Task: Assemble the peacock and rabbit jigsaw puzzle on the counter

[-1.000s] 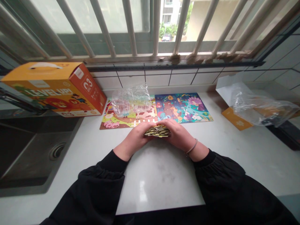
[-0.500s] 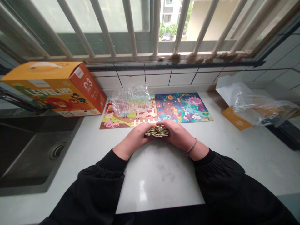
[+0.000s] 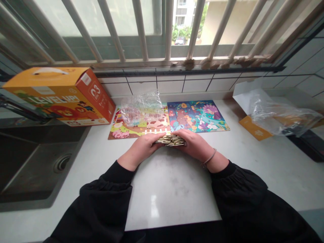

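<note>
A thick stack of puzzle pieces [image 3: 170, 139], its layered edges facing me, is held between both hands over the counter. My left hand [image 3: 145, 145] grips the stack's left end, and my right hand [image 3: 193, 143], with a bracelet at the wrist, closes round its right end. Just beyond my hands lie two picture puzzles side by side: a farm puzzle [image 3: 126, 132] with a cow and pigs, and a blue night-forest puzzle [image 3: 202, 114] with rabbits. Crumpled clear plastic [image 3: 141, 106] covers part of the farm puzzle.
An orange carton [image 3: 55, 98] with a handle stands at the back left, beside a dark sink [image 3: 48, 168]. At the right, an opened box [image 3: 255, 128] has a clear plastic bag [image 3: 278, 114] on it. A barred window [image 3: 167, 30] runs behind the white counter [image 3: 174, 192].
My hands have spread slightly apart at the wrists, and the stack appears a little wider and slightly higher. The puzzles, plastic and boxes have stayed put.
</note>
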Demonstrator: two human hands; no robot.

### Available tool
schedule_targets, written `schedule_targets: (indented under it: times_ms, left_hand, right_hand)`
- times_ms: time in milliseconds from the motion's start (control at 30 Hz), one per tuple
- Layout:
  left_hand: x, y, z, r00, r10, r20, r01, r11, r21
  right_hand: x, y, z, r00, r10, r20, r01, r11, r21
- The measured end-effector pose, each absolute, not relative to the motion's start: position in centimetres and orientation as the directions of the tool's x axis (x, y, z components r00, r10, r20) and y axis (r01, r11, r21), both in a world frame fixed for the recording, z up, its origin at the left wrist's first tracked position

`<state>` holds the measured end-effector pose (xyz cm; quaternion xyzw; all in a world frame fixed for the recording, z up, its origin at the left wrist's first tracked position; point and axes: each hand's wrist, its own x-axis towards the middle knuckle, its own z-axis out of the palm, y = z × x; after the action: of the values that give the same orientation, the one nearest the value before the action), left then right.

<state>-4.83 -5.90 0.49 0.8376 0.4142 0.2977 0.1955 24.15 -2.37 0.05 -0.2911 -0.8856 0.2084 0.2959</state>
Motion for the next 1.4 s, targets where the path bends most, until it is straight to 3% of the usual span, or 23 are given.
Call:
schedule_targets:
  times_ms: [200, 433, 633, 1067, 1233, 1400]
  left_hand:
    - [-5.4, -5.9, 1.0, 0.508, 0.798, 0.324, 0.579, -0.595, 0.558]
    - [-6.5, -5.5, 0.9, 0.51, 0.753, 0.415, 0.563, -0.657, 0.501]
    - [-6.1, -5.7, 1.3, 0.602, 0.701, 0.382, 0.52, -0.708, 0.478]
    - [-5.0, -6.7, 2.3, 0.631, 0.74, 0.231, 0.581, -0.649, 0.491]
    - [-3.9, -7.1, 2.4, 0.483, 0.797, 0.362, 0.622, -0.604, 0.499]
    - [-2.8, -7.1, 1.8, 0.556, 0.698, 0.451, 0.569, -0.715, 0.406]
  right_hand:
    - [26.4, -2.1, 0.6, -0.626, 0.669, 0.4, 0.44, 0.727, -0.527]
    - [28.2, -2.0, 0.3, -0.595, 0.692, 0.408, 0.469, 0.712, -0.523]
    - [27.5, -2.2, 0.9, -0.605, 0.696, 0.386, 0.467, 0.703, -0.536]
    - [27.1, -2.4, 0.8, -0.638, 0.65, 0.412, 0.391, 0.735, -0.554]
    - [25.8, -3.0, 0.3, -0.664, 0.608, 0.436, 0.309, 0.753, -0.581]
    - [24.5, -3.7, 0.3, -0.654, 0.581, 0.484, 0.241, 0.767, -0.595]
